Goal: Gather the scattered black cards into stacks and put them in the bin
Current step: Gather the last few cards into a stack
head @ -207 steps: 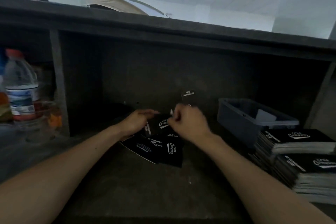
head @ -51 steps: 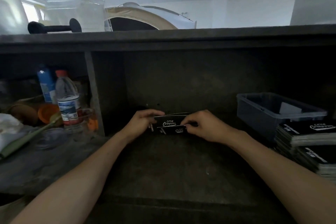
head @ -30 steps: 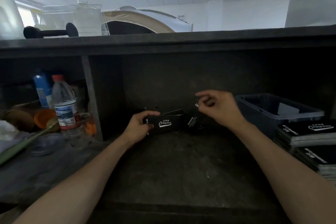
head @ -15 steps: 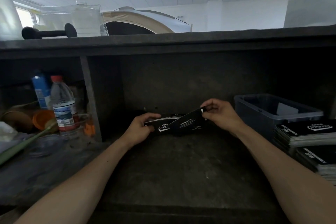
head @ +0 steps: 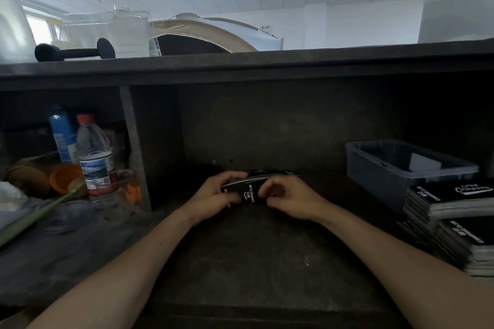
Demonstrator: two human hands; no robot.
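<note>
A small stack of black cards [head: 250, 189] with white print sits between both hands, low over the dark shelf floor at the centre. My left hand [head: 216, 196] grips its left end, fingers over the top edge and thumb on the face. My right hand [head: 288, 197] holds the right end with curled fingers. The grey plastic bin [head: 379, 168] stands to the right, open-topped, with a pale card inside. Two tall stacks of black cards [head: 449, 200] lie in front of the bin at the right edge.
A vertical divider [head: 133, 147] walls off the left compartment, which holds a water bottle [head: 93, 152], a blue bottle [head: 61, 136], an orange cup [head: 64, 176] and clutter. A low shelf top [head: 240, 67] overhangs the space, carrying a dumbbell [head: 74, 52].
My right hand brought the loose card back onto the stack in my left hand. Both hands now hold the gathered stack together, slightly lower and nearer me.
</note>
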